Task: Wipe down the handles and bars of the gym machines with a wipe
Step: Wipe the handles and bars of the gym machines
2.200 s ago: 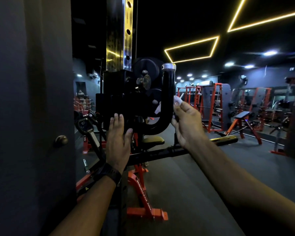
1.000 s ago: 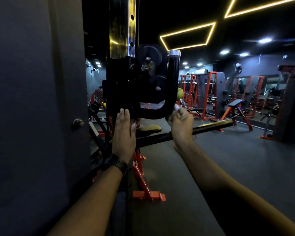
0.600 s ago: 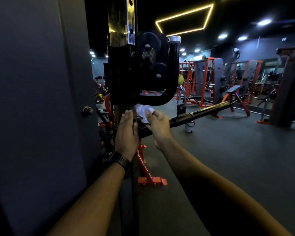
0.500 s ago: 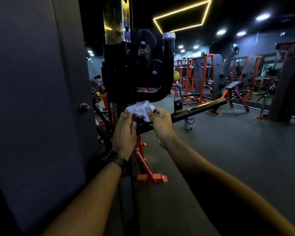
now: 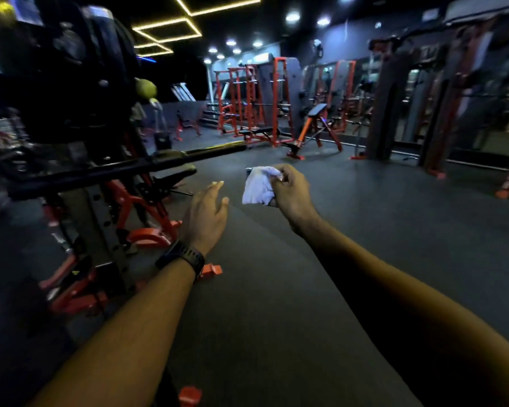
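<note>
Head view. Nearest the camera, a black wristband marks the left forearm, on the near side of the long black bar. The left hand hangs to the right of that bar and apart from it, fingers straight and loosely spread, holding nothing. The right hand, farther right of the bar, pinches a bunched white wipe between thumb and fingers, and most of the cloth hangs free below the grip. Neither the hands nor the wipe touch the bar, so its wiping appears not yet done. The bar juts from a dark machine with a red frame, which is blurred. Beyond the bar stand red racks and an incline bench. Likely faults: the lightly pinched wipe may slip to the floor, and a loose bunch would touch the round bar on one side only and leave parts unwiped.
</note>
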A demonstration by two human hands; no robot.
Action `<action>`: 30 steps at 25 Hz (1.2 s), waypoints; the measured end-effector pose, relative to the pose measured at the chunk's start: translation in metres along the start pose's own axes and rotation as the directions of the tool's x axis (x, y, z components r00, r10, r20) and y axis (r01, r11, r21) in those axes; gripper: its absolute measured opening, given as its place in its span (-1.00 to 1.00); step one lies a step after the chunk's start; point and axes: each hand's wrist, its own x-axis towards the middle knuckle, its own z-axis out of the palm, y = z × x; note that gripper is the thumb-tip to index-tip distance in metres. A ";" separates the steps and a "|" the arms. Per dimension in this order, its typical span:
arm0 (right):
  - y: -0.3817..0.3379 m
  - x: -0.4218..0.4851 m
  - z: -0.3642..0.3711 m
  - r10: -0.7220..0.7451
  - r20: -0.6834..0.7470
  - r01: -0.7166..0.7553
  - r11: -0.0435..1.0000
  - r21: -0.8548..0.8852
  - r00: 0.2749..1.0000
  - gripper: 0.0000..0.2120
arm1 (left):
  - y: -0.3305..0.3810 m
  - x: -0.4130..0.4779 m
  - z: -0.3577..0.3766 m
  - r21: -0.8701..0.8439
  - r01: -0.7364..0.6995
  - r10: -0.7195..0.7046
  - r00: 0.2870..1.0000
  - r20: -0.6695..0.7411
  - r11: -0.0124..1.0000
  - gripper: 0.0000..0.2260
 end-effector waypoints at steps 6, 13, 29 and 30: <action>0.048 -0.004 -0.134 0.135 -0.050 -0.143 0.961 -0.238 0.990 -0.88 | 0.077 -0.003 0.103 -0.090 -0.033 0.052 0.974 0.220 0.995 -0.60; 0.133 0.064 -0.222 0.141 -0.246 -0.231 0.890 -0.393 0.959 -0.90 | 0.119 0.067 0.245 -0.173 -0.112 0.171 0.912 0.373 0.978 -0.61; 0.357 0.384 -0.381 0.169 -0.388 -0.341 0.833 -0.435 0.906 -0.75 | 0.181 0.348 0.588 -0.189 -0.282 0.340 0.786 0.517 0.940 -0.60; 0.376 0.410 -0.396 0.156 -0.390 -0.328 0.843 -0.427 0.908 -0.74 | 0.186 0.367 0.617 -0.186 -0.287 0.342 0.782 0.521 0.940 -0.60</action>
